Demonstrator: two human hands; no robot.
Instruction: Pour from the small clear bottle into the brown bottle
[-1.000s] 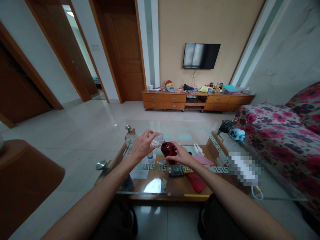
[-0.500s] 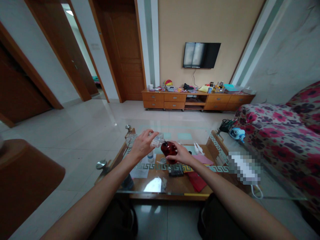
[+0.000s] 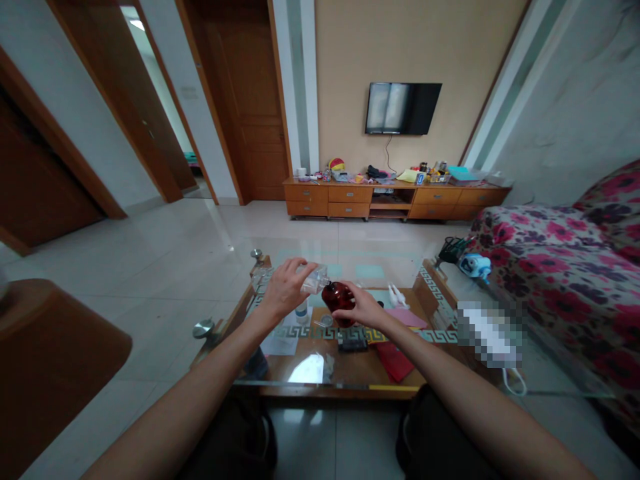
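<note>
Just below frame centre, the left hand [image 3: 287,288] grips a tilted clear bottle [image 3: 315,280], its neck close at the top of the red bottle [image 3: 335,301] clasped by the right hand [image 3: 364,307].

High on the beige wall [image 3: 345,60], a black television [image 3: 405,109] catches pale light! Beneath it stretches a long wooden cabinet [image 3: 350,199]. Brown door [image 3: 257,100] to the left, flowered sofa [image 3: 555,257] out right, glossy pale floor tiles [image 3: 170,267] between, and nearest us, the glass-topped desk [image 3: 435,337].
</note>
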